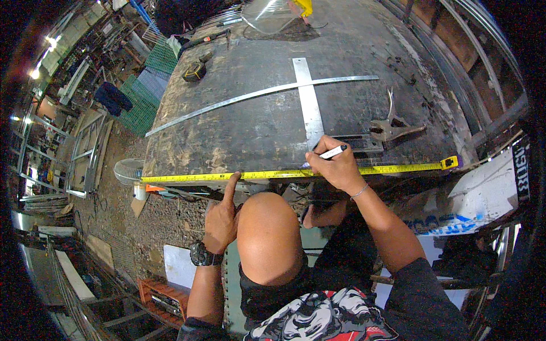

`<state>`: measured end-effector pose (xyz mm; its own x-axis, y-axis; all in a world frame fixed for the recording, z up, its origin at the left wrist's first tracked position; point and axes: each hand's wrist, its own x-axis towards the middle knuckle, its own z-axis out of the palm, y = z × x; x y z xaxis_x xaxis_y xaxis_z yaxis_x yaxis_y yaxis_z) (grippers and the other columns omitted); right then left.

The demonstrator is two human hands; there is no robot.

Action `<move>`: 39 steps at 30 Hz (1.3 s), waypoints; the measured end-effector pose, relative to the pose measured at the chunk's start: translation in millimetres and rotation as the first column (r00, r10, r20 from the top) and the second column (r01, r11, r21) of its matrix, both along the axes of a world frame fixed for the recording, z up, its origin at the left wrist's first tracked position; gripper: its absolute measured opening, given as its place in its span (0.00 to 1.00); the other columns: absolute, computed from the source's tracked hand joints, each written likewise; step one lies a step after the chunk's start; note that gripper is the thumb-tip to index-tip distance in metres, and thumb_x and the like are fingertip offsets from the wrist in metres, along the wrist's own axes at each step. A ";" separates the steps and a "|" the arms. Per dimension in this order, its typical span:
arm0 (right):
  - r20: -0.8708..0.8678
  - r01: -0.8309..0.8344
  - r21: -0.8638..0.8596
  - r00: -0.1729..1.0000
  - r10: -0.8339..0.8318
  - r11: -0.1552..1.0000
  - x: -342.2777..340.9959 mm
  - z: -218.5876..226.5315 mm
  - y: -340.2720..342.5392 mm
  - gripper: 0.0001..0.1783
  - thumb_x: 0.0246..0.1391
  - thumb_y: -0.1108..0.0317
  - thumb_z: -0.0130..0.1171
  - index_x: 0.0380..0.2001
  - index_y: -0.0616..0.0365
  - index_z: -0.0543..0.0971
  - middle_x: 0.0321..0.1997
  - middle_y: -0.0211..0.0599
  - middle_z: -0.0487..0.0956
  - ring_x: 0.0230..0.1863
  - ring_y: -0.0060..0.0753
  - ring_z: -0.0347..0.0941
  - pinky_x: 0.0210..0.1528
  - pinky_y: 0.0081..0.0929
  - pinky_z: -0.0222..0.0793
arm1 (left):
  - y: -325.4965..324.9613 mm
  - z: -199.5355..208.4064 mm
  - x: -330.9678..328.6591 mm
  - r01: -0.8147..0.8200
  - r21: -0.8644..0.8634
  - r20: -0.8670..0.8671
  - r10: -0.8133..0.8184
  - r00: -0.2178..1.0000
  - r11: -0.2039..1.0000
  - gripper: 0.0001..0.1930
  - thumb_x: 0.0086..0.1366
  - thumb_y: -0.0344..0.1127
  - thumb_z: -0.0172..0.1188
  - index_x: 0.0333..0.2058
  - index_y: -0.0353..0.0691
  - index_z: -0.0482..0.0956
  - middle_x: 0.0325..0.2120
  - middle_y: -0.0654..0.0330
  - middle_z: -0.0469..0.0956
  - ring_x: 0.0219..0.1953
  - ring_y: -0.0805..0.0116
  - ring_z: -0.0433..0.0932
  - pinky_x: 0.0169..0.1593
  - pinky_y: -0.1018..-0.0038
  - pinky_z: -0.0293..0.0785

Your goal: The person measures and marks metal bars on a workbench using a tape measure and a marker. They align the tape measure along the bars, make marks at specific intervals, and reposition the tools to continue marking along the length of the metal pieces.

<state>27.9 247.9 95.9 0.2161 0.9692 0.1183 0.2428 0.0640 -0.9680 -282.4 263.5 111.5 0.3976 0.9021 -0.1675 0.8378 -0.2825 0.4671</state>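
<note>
A yellow tape measure (273,174) is drawn out along the near edge of the dark worktable (239,136), its case (449,163) at the right end. My left hand (220,220) presses its stretched index finger on the tape blade; its other fingers look curled and partly hidden. My right hand (336,167) grips a white marker pen (332,152), tip down by the tape's far edge. Just beyond that hand lies a flat steel square (307,105), crossing a long, thin metal strip (227,102). Locking pliers (392,126) rest to its right.
Another tape measure (194,71) and a hammer (206,40) lie at the table's far left. A clear sheet and something yellow (303,7) are at the far edge. My bent knee (268,236) rises close to the near edge. A fan (129,170) stands left of the table.
</note>
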 end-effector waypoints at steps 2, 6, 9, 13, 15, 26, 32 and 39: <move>0.014 -0.004 0.012 1.000 0.003 1.000 0.2 -2.0 0.4 0.16 0.58 0.68 0.67 0.21 0.57 0.72 0.19 0.25 0.76 0.23 0.13 0.67 0.24 0.23 0.63 | -0.5 -0.1 -0.3 0.007 0.006 0.005 -0.007 1.000 1.000 0.42 0.69 0.46 0.61 0.75 0.59 0.48 0.24 0.41 0.80 0.29 0.33 0.78 0.40 0.48 0.73; -0.031 0.010 0.052 0.999 -0.009 0.999 -1.4 -5.3 2.2 0.15 0.58 0.68 0.67 0.21 0.57 0.73 0.20 0.25 0.76 0.24 0.13 0.67 0.25 0.23 0.64 | -0.4 -1.0 -1.1 0.007 0.014 0.013 -0.008 1.000 1.000 0.43 0.68 0.44 0.62 0.75 0.59 0.47 0.24 0.39 0.80 0.29 0.30 0.77 0.37 0.46 0.73; -0.075 0.053 0.094 0.996 -0.046 0.994 -2.5 -4.7 1.9 0.14 0.57 0.69 0.67 0.22 0.57 0.73 0.20 0.27 0.78 0.23 0.15 0.70 0.25 0.23 0.66 | 0.3 -2.9 -1.9 0.010 0.036 -0.012 -0.009 1.000 0.999 0.43 0.67 0.44 0.63 0.75 0.60 0.47 0.24 0.39 0.80 0.29 0.31 0.77 0.36 0.46 0.73; -0.138 0.101 0.086 0.986 -0.089 0.991 4.4 0.3 -2.8 0.13 0.57 0.70 0.67 0.23 0.57 0.73 0.20 0.28 0.79 0.21 0.18 0.74 0.24 0.24 0.69 | -0.2 -5.1 -2.6 0.008 0.039 0.015 -0.008 1.000 0.999 0.44 0.67 0.44 0.64 0.75 0.63 0.47 0.24 0.40 0.80 0.29 0.32 0.77 0.35 0.46 0.73; -0.102 0.076 0.074 0.992 -0.068 0.994 10.7 2.6 -5.7 0.13 0.57 0.70 0.67 0.23 0.57 0.73 0.20 0.28 0.78 0.21 0.18 0.74 0.23 0.24 0.68 | -0.3 -4.7 -2.5 0.002 0.041 -0.012 -0.002 1.000 0.999 0.45 0.66 0.43 0.64 0.75 0.64 0.46 0.24 0.40 0.80 0.30 0.33 0.78 0.35 0.47 0.73; -0.044 0.018 -0.003 0.999 -0.018 1.000 22.0 -0.1 -8.6 0.14 0.58 0.69 0.67 0.23 0.57 0.73 0.20 0.28 0.79 0.21 0.15 0.72 0.22 0.22 0.66 | -1.6 0.9 -0.9 0.005 0.013 0.018 -0.005 1.000 1.000 0.44 0.66 0.42 0.63 0.75 0.62 0.47 0.26 0.43 0.81 0.31 0.35 0.80 0.44 0.47 0.74; -0.047 0.014 -0.008 0.999 -0.014 1.000 21.8 -2.5 -8.8 0.15 0.57 0.68 0.68 0.22 0.56 0.73 0.19 0.25 0.77 0.22 0.13 0.69 0.22 0.22 0.63 | -2.4 3.5 -0.3 0.002 -0.004 0.006 -0.002 1.000 1.000 0.43 0.66 0.43 0.62 0.75 0.62 0.48 0.26 0.43 0.81 0.31 0.35 0.79 0.44 0.47 0.74; -0.004 0.026 0.001 1.000 -0.026 1.000 19.7 -2.6 -8.0 0.16 0.55 0.67 0.69 0.21 0.57 0.72 0.19 0.23 0.74 0.23 0.13 0.65 0.23 0.24 0.62 | -1.6 3.0 -0.5 -0.019 -0.025 0.016 0.020 1.000 1.000 0.43 0.67 0.44 0.62 0.75 0.63 0.47 0.23 0.41 0.80 0.30 0.31 0.79 0.34 0.43 0.73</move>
<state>47.6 239.9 93.3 0.2416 0.9631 0.1187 0.2408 0.0590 -0.9688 -282.9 261.9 114.5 0.3828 0.9054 -0.1834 0.8354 -0.2545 0.4873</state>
